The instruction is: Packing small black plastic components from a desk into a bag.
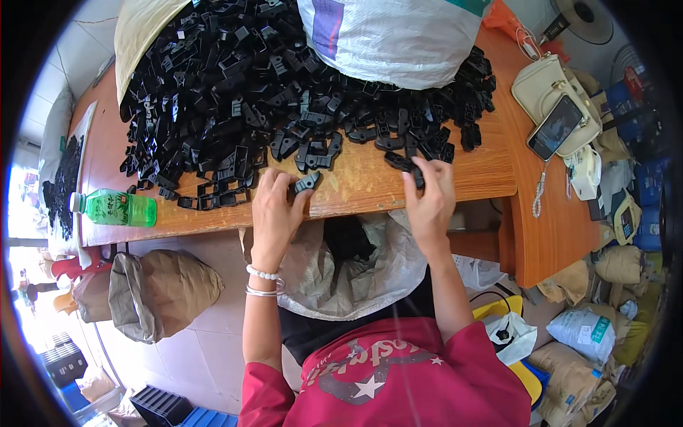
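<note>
Near the front edge of the wooden table (356,191), my left hand (274,213) is closed, pinching a small black plastic part (306,183) between thumb and fingers. My right hand (431,199) is also closed, its thumb and fingers on another black plastic part (418,178) at the edge of the heap. Just beyond both hands spreads a large pile of black plastic parts (213,78), similar in shape. Below the table edge, between my forearms, a white woven sack (395,267) hangs wide with some black parts (348,238) inside.
A white woven bag (391,43) rests on the pile. At left lies a green plastic bottle (117,208); below it stands a brown paper sack (167,292). To the right are a cream handbag (544,78), a phone (555,127) and several stacked sacks (583,377).
</note>
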`<control>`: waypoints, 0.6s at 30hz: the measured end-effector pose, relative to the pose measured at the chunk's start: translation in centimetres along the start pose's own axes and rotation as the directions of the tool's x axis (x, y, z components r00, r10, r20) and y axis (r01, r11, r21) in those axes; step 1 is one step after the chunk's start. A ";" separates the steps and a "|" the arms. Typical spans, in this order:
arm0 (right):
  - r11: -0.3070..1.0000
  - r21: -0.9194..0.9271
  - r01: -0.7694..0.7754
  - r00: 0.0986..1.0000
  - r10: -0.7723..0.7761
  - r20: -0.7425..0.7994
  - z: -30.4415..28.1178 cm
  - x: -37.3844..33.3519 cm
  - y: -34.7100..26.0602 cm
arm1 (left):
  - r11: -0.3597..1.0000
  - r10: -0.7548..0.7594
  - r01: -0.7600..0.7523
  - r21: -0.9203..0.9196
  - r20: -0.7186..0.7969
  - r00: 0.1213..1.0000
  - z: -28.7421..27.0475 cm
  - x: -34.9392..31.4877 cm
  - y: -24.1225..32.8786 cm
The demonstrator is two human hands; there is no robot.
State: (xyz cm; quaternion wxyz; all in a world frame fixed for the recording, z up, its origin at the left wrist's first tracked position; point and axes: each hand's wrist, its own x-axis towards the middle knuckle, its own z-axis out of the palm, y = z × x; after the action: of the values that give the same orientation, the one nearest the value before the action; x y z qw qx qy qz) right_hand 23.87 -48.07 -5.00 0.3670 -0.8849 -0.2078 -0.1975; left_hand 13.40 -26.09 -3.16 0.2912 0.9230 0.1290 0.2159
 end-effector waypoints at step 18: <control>0.939 0.293 0.181 0.982 -0.154 -0.111 2.1 -0.4 -2.1 | 0.418 -0.373 0.433 -0.798 0.284 0.883 0.6 -2.4 4.0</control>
State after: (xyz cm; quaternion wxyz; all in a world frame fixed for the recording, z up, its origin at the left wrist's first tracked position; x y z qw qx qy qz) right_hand 22.85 -45.24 -5.38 0.4880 -0.7884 -0.2940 -0.2319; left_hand 12.01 -30.49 -2.01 0.7468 0.6118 0.2164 0.1455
